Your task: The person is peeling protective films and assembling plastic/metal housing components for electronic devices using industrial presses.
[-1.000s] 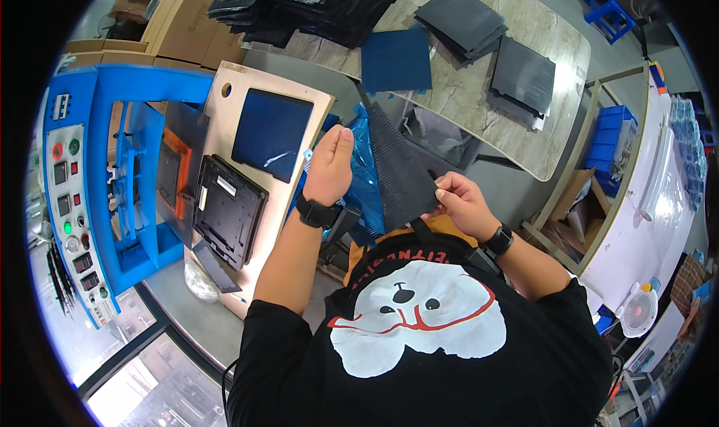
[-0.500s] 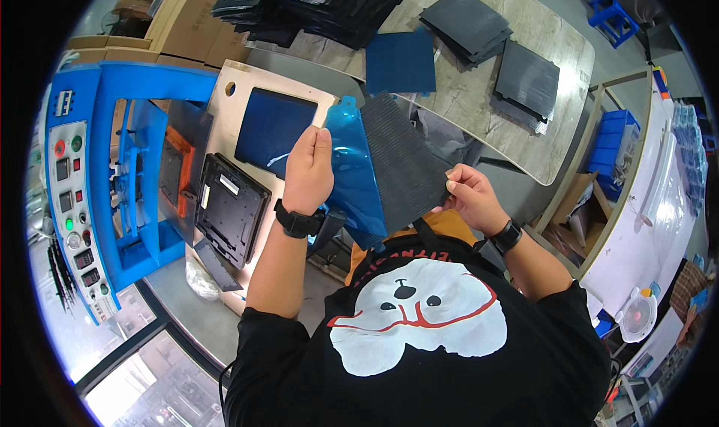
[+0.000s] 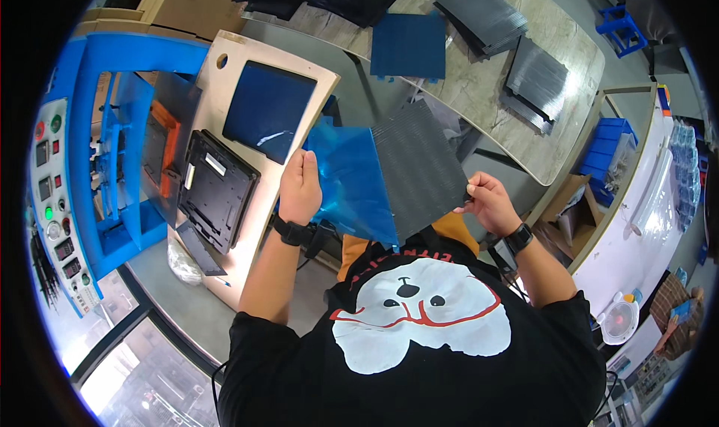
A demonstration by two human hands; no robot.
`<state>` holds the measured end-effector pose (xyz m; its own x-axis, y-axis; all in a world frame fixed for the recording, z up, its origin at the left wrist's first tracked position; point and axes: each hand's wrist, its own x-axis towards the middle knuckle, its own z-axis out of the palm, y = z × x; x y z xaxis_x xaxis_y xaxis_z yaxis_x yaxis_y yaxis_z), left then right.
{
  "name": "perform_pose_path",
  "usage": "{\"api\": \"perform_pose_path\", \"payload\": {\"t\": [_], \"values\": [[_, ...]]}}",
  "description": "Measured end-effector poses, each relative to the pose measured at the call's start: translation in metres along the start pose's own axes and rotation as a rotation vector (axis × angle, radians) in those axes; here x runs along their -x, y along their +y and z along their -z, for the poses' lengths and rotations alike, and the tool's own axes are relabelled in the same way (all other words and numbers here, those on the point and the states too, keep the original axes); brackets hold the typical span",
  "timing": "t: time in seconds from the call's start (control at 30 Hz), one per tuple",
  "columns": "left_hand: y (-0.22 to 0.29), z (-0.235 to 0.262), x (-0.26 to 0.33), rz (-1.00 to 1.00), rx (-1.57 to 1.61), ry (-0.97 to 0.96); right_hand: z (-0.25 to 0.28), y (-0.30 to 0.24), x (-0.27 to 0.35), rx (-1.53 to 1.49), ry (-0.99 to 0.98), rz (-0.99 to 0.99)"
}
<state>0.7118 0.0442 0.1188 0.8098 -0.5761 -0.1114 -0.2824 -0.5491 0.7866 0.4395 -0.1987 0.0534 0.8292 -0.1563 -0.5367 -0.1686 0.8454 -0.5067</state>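
Between my hands, in front of my chest, are a glossy blue film (image 3: 350, 176) and a dark grey ribbed sheet (image 3: 421, 168). The two meet along a straight edge, with the film to the left. My left hand (image 3: 301, 189) is closed on the film's left edge, thumb on top. My right hand (image 3: 490, 202) pinches the right corner of the grey sheet. To the left, on a pale wooden board (image 3: 318, 79), lie a dark blue panel (image 3: 269, 108) and a black plastic housing (image 3: 217, 187).
A blue machine (image 3: 90, 52) with buttons stands at the far left. Across the grey wood-grain table (image 3: 517, 146) are a blue sheet (image 3: 408, 46), stacked grey sheets (image 3: 481, 15) and a smaller stack (image 3: 535, 82). A blue bin (image 3: 605, 157) sits on a shelf at right.
The film has spread further left, away from the grey sheet, as my hands moved apart. My left hand shifted slightly left and down, my right slightly right. The whole view has shifted a little.
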Motion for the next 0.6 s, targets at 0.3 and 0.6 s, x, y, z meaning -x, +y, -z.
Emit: {"api": "perform_pose_path", "payload": {"t": [0.3, 0.6], "values": [[-0.100, -0.044, 0.028, 0.182, 0.095, -0.011, 0.038, -0.015, 0.002, 0.146, 0.141, -0.060], [-0.330, -0.019, 0.105, 0.429, -0.049, 0.016, 0.050, -0.121, -0.018, 0.471, 0.236, -0.008]]}}
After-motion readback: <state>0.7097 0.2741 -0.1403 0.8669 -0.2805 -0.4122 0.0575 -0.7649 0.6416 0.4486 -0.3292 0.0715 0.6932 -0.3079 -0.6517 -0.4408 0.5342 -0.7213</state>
